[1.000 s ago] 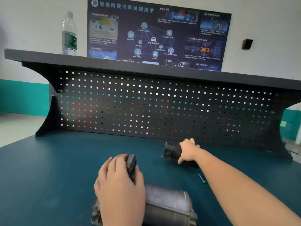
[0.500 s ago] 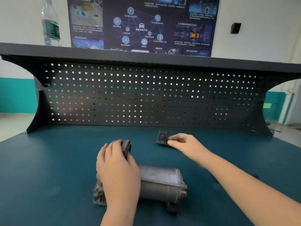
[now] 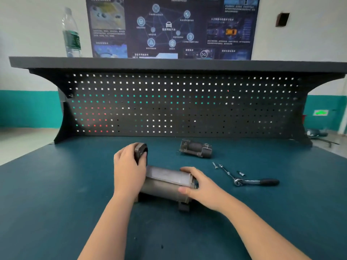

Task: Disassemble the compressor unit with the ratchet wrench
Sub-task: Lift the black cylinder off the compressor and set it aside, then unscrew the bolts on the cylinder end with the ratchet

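the compressor unit (image 3: 165,182), a grey metal cylinder, lies on its side on the dark teal bench top (image 3: 56,194), near the front middle. the left hand (image 3: 129,169) curls its fingers and thumb around a dark round end piece (image 3: 141,152) that stands up at the cylinder's left end. the right hand (image 3: 199,184) grasps the cylinder's right end, fingers over the top and thumb at the near side.

behind and to the right, apart from the cylinder, a smaller dark removed part (image 3: 196,148) lies on the bench. right of the cylinder lies the ratchet wrench (image 3: 249,182), untouched, its black grip pointing right and a long extension bar (image 3: 226,171) running from its head toward the back left. two loose bolts lie near it: one (image 3: 214,165) just left of the bar's far tip, one (image 3: 241,173) just above the handle.

a black pegboard (image 3: 187,109) backs the bench under a shelf (image 3: 169,63). on the shelf's left stands a clear water bottle (image 3: 71,34) with a green label, its print too blurred to read. on the wall hangs a dark poster (image 3: 170,27) of linked icons around a car; "5g" is legible near its lower edge, the chinese text too blurred to read.
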### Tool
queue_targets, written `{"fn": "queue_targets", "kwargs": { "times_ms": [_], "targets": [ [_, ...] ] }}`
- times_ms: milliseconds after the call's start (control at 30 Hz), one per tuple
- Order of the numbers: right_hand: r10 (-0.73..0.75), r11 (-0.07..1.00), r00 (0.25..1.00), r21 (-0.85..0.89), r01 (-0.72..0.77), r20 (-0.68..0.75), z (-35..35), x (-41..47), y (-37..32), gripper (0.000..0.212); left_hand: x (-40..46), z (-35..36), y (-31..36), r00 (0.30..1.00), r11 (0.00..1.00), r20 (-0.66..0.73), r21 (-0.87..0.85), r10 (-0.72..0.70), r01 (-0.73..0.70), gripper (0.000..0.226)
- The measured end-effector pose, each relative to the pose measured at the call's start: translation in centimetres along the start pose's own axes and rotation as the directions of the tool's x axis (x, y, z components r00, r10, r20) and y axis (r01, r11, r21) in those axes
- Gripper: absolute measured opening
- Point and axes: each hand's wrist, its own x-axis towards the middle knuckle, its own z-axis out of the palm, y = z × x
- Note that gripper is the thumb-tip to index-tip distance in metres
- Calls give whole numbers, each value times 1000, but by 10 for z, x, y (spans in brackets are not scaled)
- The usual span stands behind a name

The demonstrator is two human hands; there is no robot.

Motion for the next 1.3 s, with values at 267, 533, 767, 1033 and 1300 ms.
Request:
{"fn": "queue_targets", "kwargs": {
  "times_ms": [267, 533, 767, 1033, 1300],
  "targets": [
    [352, 787, 715, -223, -575, -604, -87, -1, 76, 25, 4, 1, -8, 999, 999, 35, 29, 31, -32, 31],
    [470, 739, 803, -334, -585, -367, -93, -3, 99, 28, 1, 1, -13, 998, 998, -20, -17, 62, -63, 28],
    [420, 824, 804, -194, -532, -421, -92, -6, 103, 24, 1, 0, -14, 998, 998, 2, -37, 55, -55, 30],
    [45, 999, 841, 18, -42, -540, -118, -21, 34, 12, -17, -10, 47, 835, 857, -232, -11, 499, -515, 32],
    [-209, 779, 975, 589, 214, -77, -110, -42, -10, 41, -4, 11, 101, 562, 464, 380, 324, 735, -825, 30]
  ]
}}
